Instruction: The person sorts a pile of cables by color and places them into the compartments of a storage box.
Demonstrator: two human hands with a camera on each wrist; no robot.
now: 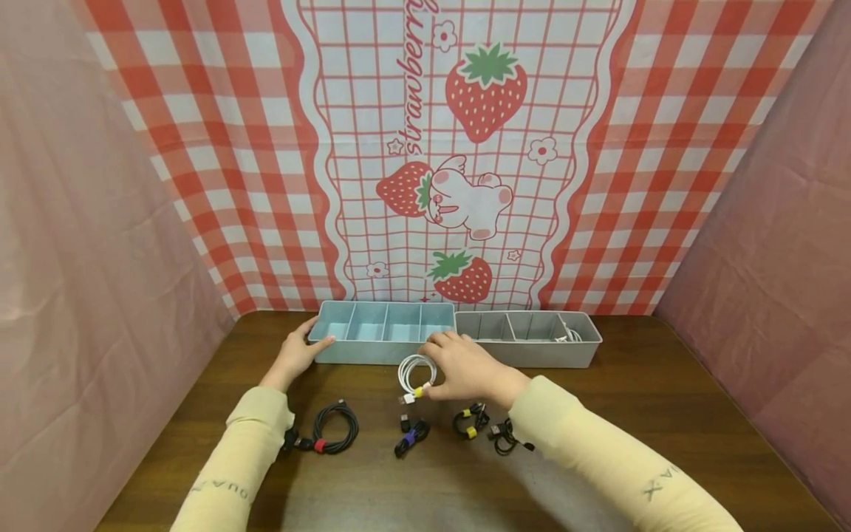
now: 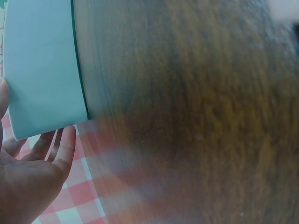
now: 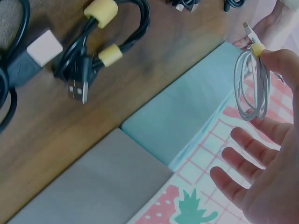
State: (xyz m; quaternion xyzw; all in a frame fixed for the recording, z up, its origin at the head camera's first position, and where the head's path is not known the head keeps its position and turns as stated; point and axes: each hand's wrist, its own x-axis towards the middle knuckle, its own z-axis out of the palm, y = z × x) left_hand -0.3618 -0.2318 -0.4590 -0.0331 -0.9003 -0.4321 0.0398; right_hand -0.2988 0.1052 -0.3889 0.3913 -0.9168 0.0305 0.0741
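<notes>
In the head view, my right hand (image 1: pixel 465 367) pinches a coiled white USB cable (image 1: pixel 402 377) with a yellow tie. The right wrist view has the white cable (image 3: pixel 238 91) between thumb and index finger, the other fingers spread. It hangs before the front of a light blue divided storage box (image 1: pixel 372 352). My left hand (image 1: pixel 295 355) holds that box's left end, thumb at the front rim and fingers against the end wall; the left wrist view shows the fingers (image 2: pixel 67 147) touching the blue end.
A grey divided box (image 1: pixel 538 356) adjoins the blue one on the right, with a white cable (image 1: pixel 570 335) in its right compartment. Black cables lie in front: one with a red tie (image 1: pixel 350 440), one purple-tied (image 1: pixel 411 437), one yellow-tied (image 1: pixel 459 425), and another (image 1: pixel 507 443) by the right sleeve.
</notes>
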